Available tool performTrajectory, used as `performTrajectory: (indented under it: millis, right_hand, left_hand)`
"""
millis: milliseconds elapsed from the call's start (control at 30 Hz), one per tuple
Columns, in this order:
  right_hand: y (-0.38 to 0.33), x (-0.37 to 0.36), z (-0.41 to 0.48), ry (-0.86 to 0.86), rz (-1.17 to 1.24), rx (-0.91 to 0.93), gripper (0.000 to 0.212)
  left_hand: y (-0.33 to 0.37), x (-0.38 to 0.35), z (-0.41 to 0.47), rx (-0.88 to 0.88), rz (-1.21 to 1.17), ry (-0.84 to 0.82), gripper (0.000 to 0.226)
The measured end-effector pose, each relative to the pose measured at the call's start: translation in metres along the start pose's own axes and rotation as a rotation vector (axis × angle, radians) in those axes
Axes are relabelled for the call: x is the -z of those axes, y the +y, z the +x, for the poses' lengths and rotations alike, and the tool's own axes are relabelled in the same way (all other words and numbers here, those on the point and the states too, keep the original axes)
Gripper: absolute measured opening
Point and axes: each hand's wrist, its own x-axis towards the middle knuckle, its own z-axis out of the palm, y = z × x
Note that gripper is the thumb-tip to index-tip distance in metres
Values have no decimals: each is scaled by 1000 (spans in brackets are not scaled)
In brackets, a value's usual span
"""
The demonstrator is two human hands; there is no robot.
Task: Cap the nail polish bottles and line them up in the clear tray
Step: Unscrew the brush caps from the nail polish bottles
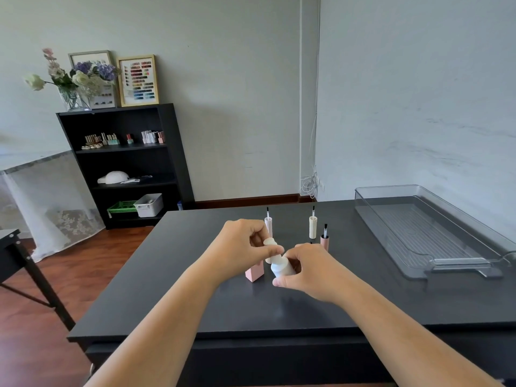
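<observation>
My right hand grips a white nail polish bottle, tilted, just above the black table. My left hand pinches its white cap at the bottle's neck. A pink square bottle stands below my left hand, partly hidden. Behind the hands three caps stand upside down with brushes pointing up: a pale pink cap, a cream cap and a pink cap. The clear tray lies empty at the right.
A black shelf unit with small bottles, a white lamp and bins stands against the far wall at left. A flower vase and framed colour charts sit on top. Another dark table's corner shows at the far left.
</observation>
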Motion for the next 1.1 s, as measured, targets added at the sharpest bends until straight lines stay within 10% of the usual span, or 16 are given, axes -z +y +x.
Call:
performTrajectory:
  millis: [167, 300, 500, 700, 933, 1100]
  right_hand:
    - [1, 1, 1, 10, 51, -28, 34]
    - [3, 2, 1, 9, 71, -44, 25]
    - [-1, 3, 3, 24, 52, -40, 29]
    - [2, 5, 3, 25, 41, -50, 24]
    - [-1, 5, 6, 32, 24, -41, 25]
    - [3, 6, 4, 35, 28, -56, 26]
  left_hand:
    - [0, 2, -5, -1, -129, -28, 8]
    - [2, 6, -8, 6, -207, -153, 38]
    - [3, -9, -4, 75, -228, 131, 19]
    - [0, 0, -7, -34, -289, -120, 44]
    - [2, -10, -4, 61, -228, 97, 11]
    - [-1, 0, -5, 17, -333, -95, 42]
